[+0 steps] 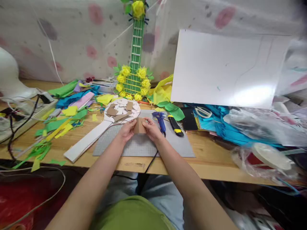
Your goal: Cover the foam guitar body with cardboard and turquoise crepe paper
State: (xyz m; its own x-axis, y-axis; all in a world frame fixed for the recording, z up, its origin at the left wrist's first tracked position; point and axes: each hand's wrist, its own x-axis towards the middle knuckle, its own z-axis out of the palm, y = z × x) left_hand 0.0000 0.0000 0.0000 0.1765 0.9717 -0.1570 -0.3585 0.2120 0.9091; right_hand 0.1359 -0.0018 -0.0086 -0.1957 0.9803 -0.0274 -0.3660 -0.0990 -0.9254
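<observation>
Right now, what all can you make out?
Cardboard: 1, brown, between hands
Mat: 1, grey, below hands
Glue gun: 1, blue, mat's right
Cutter: 1, black-yellow, beside glue gun
Slab: 1, black, right of cutter
Scissors: 1, pale, right of slab
Paddle: 1, white, left
Scraps: many, brown-white, on paddle
Guitar: 1, green-yellow, back centre
Board: 1, white, back right
Paper: many, mixed, both sides
Plastic: several, clear, right
Spool: 1, white-red, far right
Cables: several, black-white, mostly left
Table: 1, brown, under these
Sheet: 1, spotted white, behind
Left hand: 1, bare, on cardboard
Right hand: 1, bare, on cardboard

Pale sheeting (76,41), pink and grey spots — wooden table (211,156) below.
</observation>
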